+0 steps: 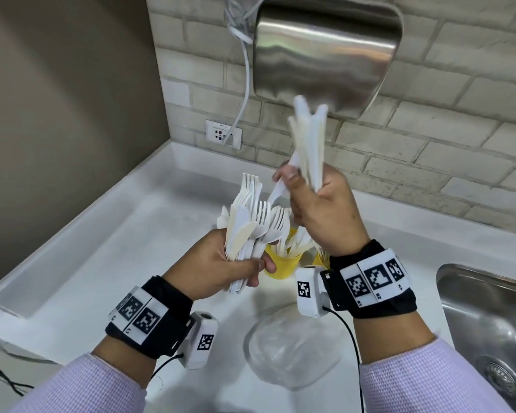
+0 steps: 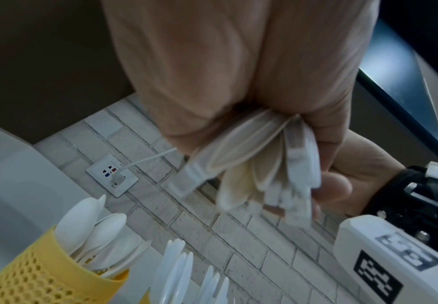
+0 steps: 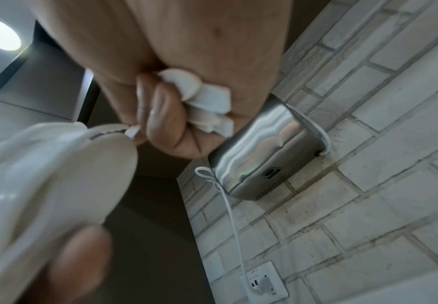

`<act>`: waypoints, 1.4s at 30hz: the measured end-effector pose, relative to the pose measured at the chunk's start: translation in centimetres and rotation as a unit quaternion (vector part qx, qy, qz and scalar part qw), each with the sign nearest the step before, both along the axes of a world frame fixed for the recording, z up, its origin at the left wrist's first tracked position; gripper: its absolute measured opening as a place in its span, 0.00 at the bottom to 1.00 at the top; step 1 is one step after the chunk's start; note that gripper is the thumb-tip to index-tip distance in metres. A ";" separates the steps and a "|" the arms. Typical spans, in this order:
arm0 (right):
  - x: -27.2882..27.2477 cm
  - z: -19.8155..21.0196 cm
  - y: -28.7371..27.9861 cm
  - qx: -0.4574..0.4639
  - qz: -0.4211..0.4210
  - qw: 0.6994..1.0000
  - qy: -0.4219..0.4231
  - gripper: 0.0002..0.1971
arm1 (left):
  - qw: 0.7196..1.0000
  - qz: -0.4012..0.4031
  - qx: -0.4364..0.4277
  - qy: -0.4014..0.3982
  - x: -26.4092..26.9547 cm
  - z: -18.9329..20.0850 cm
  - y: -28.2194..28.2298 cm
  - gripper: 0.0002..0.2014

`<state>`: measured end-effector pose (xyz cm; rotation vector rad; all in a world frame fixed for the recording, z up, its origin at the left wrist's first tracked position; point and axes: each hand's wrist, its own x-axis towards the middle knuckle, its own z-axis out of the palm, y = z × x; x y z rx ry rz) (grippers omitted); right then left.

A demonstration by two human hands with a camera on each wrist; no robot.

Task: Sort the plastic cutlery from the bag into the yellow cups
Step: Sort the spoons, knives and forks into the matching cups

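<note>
White cutlery bundle clenched in left hand; right hand fingers grasp knives.

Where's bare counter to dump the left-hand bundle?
Free: the white counter left of the yellow cups, out to the corner under the socket. Crowded: the cups themselves, the empty bag in front of them, and the sink to the right.
</note>
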<state>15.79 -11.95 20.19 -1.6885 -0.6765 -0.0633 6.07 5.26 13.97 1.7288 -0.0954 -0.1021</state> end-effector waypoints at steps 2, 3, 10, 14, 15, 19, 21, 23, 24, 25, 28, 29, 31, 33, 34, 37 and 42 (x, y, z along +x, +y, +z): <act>0.1 -0.1 0.3 0.137 -0.055 0.988 0.045 0.12 | 1.000 0.021 0.004 -0.004 0.1 0.1 -0.1 0.08; 0.2 0.0 0.3 0.197 -0.096 0.974 0.060 0.13 | 0.999 0.037 0.012 -0.007 0.1 0.2 -0.1 0.09; -0.6 0.3 -0.6 0.482 -0.199 0.846 0.113 0.16 | 0.973 0.194 0.095 -0.081 0.8 -0.4 -0.4 0.12; -2.4 -1.5 -0.5 0.386 -0.197 0.897 0.084 0.17 | 0.958 0.232 0.124 -0.112 1.1 -0.3 -0.4 0.10; -2.8 -2.1 -0.3 0.353 -0.182 0.914 0.081 0.17 | 0.958 0.234 0.126 -0.112 1.1 -0.3 -0.5 0.10; -4.4 -3.6 0.2 0.218 -0.044 0.973 0.067 0.06 | 0.960 0.226 0.126 -0.110 1.1 -0.1 -1.0 0.09; -4.9 -3.8 0.4 0.160 -0.007 0.986 0.046 0.04 | 0.958 0.228 0.130 -0.113 1.1 0.0 -1.1 0.12; -4.9 -4.0 0.7 0.140 0.001 0.990 0.030 0.04 | 0.958 0.230 0.130 -0.113 1.0 0.1 -1.2 0.14; -4.8 -3.9 0.8 0.137 0.002 0.990 0.026 0.04 | 0.958 0.230 0.128 -0.111 1.0 0.1 -1.2 0.14; -4.7 -3.9 0.8 0.137 0.003 0.990 0.025 0.04 | 0.959 0.229 0.127 -0.110 1.0 0.1 -1.1 0.15; -4.2 -3.9 0.7 0.176 0.007 0.983 0.042 0.04 | 0.962 0.217 0.127 -0.110 1.0 0.0 -1.0 0.17; -4.1 -4.0 0.5 0.187 0.008 0.981 0.047 0.05 | 0.963 0.211 0.126 -0.108 1.0 -0.1 -0.9 0.16; -3.9 -4.2 0.4 0.173 0.016 0.984 0.045 0.06 | 0.963 0.209 0.133 -0.109 1.0 -0.1 -0.9 0.16; -4.2 -4.2 0.7 0.130 0.021 0.991 0.028 0.06 | 0.959 0.215 0.149 -0.105 1.0 -0.2 -0.8 0.14; -4.4 -4.2 0.8 0.120 0.017 0.992 0.021 0.06 | 0.959 0.216 0.153 -0.102 1.1 -0.2 -0.8 0.12; -4.6 -4.1 1.2 0.127 -0.014 0.992 0.011 0.06 | 0.958 0.216 0.159 -0.104 1.2 -0.3 -0.8 0.10; -4.6 -4.1 1.4 0.127 -0.046 0.991 0.002 0.09 | 0.956 0.217 0.167 -0.109 1.3 -0.3 -0.7 0.09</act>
